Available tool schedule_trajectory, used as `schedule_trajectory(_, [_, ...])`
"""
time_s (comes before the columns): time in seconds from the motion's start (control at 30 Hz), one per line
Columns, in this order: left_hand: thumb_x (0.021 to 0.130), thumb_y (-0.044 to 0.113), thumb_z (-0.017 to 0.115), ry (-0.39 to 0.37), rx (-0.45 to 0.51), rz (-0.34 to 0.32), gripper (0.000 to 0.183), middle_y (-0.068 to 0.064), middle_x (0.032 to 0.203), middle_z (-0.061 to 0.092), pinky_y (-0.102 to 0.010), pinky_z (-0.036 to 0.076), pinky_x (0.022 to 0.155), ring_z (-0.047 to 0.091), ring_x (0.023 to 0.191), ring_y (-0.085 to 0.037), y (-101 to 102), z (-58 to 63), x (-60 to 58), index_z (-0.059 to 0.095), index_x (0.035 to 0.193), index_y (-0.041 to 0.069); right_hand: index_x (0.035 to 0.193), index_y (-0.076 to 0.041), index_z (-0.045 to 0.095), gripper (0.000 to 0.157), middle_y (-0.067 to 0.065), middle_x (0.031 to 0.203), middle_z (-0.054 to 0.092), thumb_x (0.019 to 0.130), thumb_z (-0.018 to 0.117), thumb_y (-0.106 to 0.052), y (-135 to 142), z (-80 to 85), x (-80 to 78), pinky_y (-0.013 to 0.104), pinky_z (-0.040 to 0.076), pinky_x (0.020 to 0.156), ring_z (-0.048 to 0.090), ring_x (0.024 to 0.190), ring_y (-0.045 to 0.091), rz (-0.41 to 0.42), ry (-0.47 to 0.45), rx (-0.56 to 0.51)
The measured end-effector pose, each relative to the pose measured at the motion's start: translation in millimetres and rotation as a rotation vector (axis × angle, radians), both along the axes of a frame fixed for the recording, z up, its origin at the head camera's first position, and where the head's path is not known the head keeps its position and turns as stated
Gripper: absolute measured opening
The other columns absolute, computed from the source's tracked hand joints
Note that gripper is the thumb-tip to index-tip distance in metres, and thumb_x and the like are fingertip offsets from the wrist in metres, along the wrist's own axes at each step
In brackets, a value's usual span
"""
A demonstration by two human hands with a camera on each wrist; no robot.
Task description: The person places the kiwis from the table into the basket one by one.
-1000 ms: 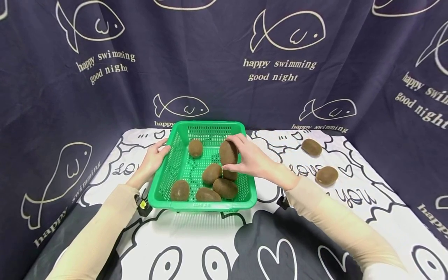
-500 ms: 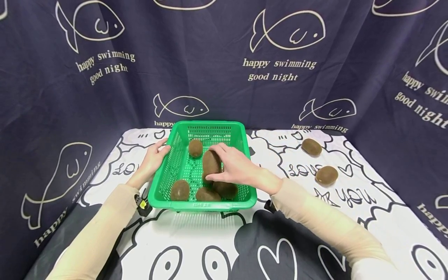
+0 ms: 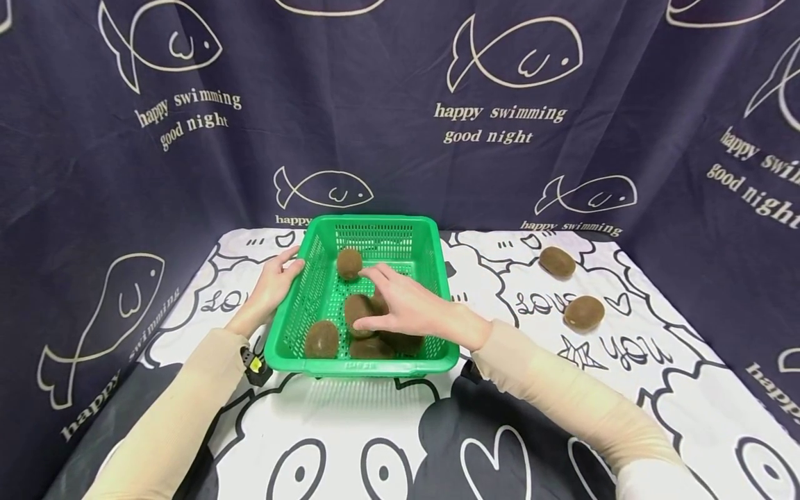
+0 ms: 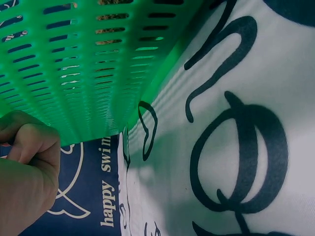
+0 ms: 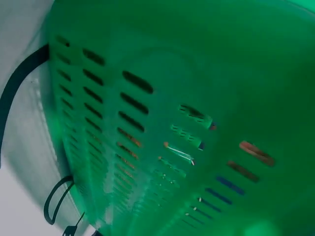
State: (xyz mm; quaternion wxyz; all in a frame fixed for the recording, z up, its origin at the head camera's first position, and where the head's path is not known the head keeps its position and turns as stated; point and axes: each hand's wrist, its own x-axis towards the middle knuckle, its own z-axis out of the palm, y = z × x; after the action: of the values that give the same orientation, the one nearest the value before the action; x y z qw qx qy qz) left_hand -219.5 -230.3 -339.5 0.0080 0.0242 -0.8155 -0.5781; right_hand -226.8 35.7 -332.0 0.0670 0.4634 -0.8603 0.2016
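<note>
A green plastic basket [image 3: 362,368] stands on the table with several brown kiwis in it. At its left rim my left hand [image 3: 270,285] grips the edge; in the left wrist view the same hand [image 4: 32,157] shows bent fingers against the basket wall. My right hand [image 3: 406,302] is inside the basket, thumb and fingers spread apart around a kiwi [image 3: 357,312], with a gap above the fruit. Another kiwi [image 3: 349,264] lies at the back left, one [image 3: 321,339] at the front left and one [image 3: 371,348] at the front. Further kiwis are partly hidden under my right hand.
Two kiwis lie on the table right of the basket, one farther back [image 3: 557,262] and one nearer [image 3: 584,314]. A dark curtain with fish drawings [image 3: 400,139] hangs behind. The slotted basket wall [image 5: 162,123] fills most of the right wrist view.
My right hand has carried a kiwi left and down from the basket's right side, then spread its fingers from it. The left hand and basket have stayed put.
</note>
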Motion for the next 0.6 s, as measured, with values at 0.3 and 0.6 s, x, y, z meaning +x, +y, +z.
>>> schedule_trajectory(0.3, [0.103, 0.021, 0.040, 0.005, 0.020, 0.006, 0.053, -0.034, 0.127, 0.054, -0.033, 0.064, 0.071, 0.067, 0.074, -0.011, -12, -21.5, -17.0, 0.026, 0.153, 0.012, 0.136, 0.000, 0.047, 0.062, 0.016, 0.129, 0.056, 0.090, 0.067, -0.036, 42, 6.8, -15.3, 0.043, 0.047, 0.106, 0.052, 0.119, 0.028, -0.090, 0.070, -0.128])
schedule_trajectory(0.6, [0.103, 0.026, 0.040, 0.035, 0.006, 0.011, 0.053, -0.033, 0.125, 0.056, -0.031, 0.064, 0.070, 0.067, 0.074, -0.009, -16, -30.7, -21.9, 0.028, 0.153, 0.014, 0.135, 0.006, 0.046, 0.069, 0.027, 0.130, 0.053, 0.085, 0.072, -0.035, 131, -1.6, -40.1, 0.058, 0.041, 0.105, 0.047, 0.123, 0.043, -0.382, 0.170, -0.108])
